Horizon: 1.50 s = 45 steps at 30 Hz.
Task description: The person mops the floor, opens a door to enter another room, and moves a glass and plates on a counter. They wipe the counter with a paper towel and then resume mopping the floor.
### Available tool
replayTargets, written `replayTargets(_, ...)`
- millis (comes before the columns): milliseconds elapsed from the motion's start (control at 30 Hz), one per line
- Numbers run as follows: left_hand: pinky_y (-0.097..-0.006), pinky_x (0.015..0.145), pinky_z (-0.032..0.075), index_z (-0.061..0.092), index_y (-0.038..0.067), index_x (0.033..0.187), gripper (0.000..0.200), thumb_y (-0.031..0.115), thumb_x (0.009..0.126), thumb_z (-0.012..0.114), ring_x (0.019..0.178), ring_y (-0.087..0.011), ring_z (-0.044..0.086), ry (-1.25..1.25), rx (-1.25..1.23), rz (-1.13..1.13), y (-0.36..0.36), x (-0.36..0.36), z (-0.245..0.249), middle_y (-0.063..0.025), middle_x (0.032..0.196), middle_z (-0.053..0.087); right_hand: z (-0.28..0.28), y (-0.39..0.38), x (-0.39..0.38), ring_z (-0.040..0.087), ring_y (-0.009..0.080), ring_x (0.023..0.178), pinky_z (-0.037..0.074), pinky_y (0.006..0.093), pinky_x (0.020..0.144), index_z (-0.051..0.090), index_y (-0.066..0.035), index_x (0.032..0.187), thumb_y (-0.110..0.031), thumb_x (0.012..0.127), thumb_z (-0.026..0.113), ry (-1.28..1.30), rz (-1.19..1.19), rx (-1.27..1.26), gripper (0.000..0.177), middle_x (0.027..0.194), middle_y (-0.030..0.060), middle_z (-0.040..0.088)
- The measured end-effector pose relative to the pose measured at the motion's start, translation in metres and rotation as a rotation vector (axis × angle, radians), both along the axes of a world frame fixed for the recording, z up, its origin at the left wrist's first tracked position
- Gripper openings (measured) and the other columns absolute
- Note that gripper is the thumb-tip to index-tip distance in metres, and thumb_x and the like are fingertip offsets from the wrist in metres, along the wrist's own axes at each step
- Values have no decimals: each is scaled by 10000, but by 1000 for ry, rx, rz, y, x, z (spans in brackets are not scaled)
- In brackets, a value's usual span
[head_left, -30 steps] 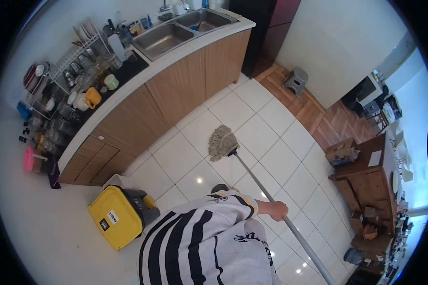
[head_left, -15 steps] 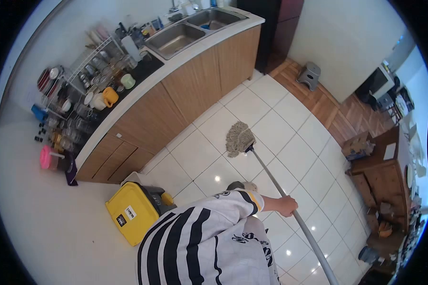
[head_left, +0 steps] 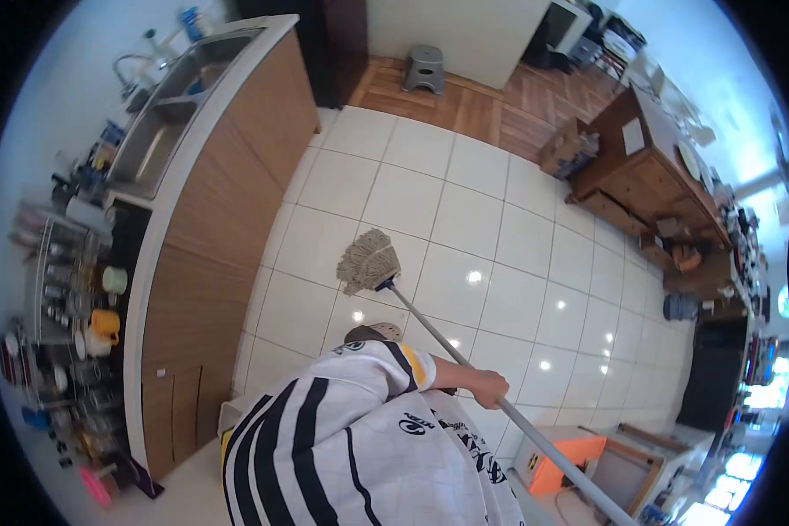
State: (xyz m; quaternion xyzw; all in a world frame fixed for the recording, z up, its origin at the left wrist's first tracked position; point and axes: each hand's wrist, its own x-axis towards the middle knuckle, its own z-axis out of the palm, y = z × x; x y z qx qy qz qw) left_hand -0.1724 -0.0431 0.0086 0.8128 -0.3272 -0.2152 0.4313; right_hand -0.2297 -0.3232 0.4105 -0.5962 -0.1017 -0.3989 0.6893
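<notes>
At the far left the counter carries a wire rack, a yellow mug and a steel sink. Its white edge runs above flat wood-grain doors. On the glossy white floor tiles, apart from those doors, the mop head lies as a shaggy bundle of beige strings. A foot stands just behind it. The smooth grey handle slants down to the right, and the left hand has its grip wrapped tight around it midway. The right hand is out of view. The tiles shine with lamp glints, so a slip looks possible if they are wet. The handle's rear end passes close over an orange box and could knock it on a back stroke.
</notes>
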Motion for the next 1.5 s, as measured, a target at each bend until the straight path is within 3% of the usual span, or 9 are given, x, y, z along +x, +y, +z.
replayTargets(100,-453,596,500,611,-5,597,268,248,685,592,641,-385,601,-13,7,-44,17,3,-17,-207,635,599,-13,13,1,306,69,321,282,237,284,398,-155,690,-321,893,451,12,-275,136,268,441,-40,309)
replayTargets(167,-454,597,499,607,-7,595,271,248,686,590,640,-387,600,-42,23,-119,45,7,-14,-210,633,597,-17,34,-3,356,121,426,272,290,382,419,-129,578,-305,873,475,30,410,216,349,498,-12,384)
replayTargets(200,-453,609,500,620,6,608,258,249,685,584,643,-380,602,-36,54,-132,53,10,-22,-204,637,602,-24,26,-6,257,61,406,287,216,453,328,-126,615,-98,918,421,31,223,132,318,489,-28,285)
replayTargets(433,-452,586,479,632,68,656,195,262,665,610,644,-363,590,24,177,-108,155,18,-59,-159,646,602,-71,130,-7,264,58,343,271,223,381,465,-60,832,-164,921,430,50,155,213,141,470,-31,307)
replayTargets(533,-441,596,477,626,101,654,168,268,654,616,648,-349,592,10,213,-18,184,15,-61,-137,661,610,-81,168,-17,271,64,356,278,231,403,420,-76,776,-150,924,420,126,122,287,165,470,-25,300)
replayTargets(800,-415,587,476,623,133,710,101,203,638,622,658,-309,601,1,167,-107,163,-3,-83,-80,666,621,-88,145,-67,354,119,377,371,289,444,364,-88,818,-222,920,432,125,74,320,182,509,24,352)
replayTargets(1233,-409,493,437,537,67,554,292,245,781,584,517,-345,548,-195,40,-8,128,52,-9,-144,534,536,-37,179,-72,414,99,305,411,238,324,348,-91,689,-244,855,522,-133,170,95,285,419,20,421)
replayTargets(1433,-412,514,442,554,46,607,253,235,773,587,569,-343,562,-288,-2,188,91,145,-37,-165,596,555,-80,223,-54,424,134,348,422,308,366,367,-78,698,-206,881,480,-49,-70,15,250,449,36,443)
replayTargets(1500,-407,517,437,523,17,586,300,243,751,631,564,-349,550,-524,-53,235,75,173,-80,-179,591,546,-104,236,-51,442,150,386,442,345,418,374,-75,717,-189,893,460,15,-169,-3,227,465,37,442)
